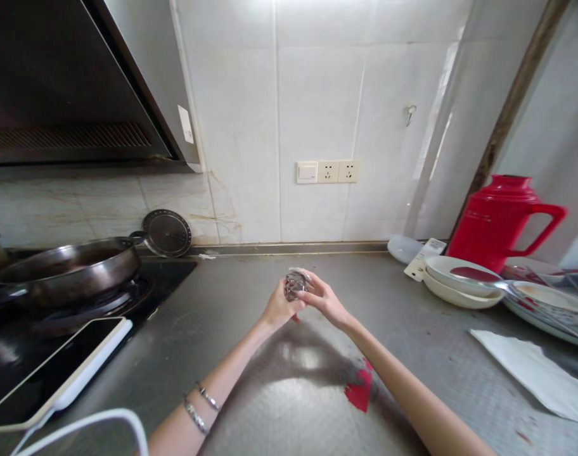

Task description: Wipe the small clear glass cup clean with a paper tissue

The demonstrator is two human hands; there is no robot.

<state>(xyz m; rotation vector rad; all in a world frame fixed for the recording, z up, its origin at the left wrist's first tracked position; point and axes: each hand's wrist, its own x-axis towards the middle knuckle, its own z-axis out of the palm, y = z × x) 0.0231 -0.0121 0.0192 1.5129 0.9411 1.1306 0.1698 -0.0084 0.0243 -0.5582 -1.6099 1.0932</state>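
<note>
Over the middle of the metal counter (251,418), my two hands meet around a small, roundish, silvery-brown thing (295,285) with a crinkled, shiny surface. Its exact kind does not show. My left hand (280,309) grips it from the left and below. On the other side, the fingers of my right hand (326,303) close on its right and upper edge. A bit of red (296,318) shows just beneath the hands. Nearer me, beside my right forearm, lies a torn red scrap (359,391). Two bracelets (196,408) circle my left forearm.
A steel pan (75,269) sits on the black stove (13,354) at left, with a phone (56,367) and white cable (103,415) in front. Stacked bowls (453,288), a plate (555,310), a red thermos jug (495,221) and white paper (531,373) stand or lie at right.
</note>
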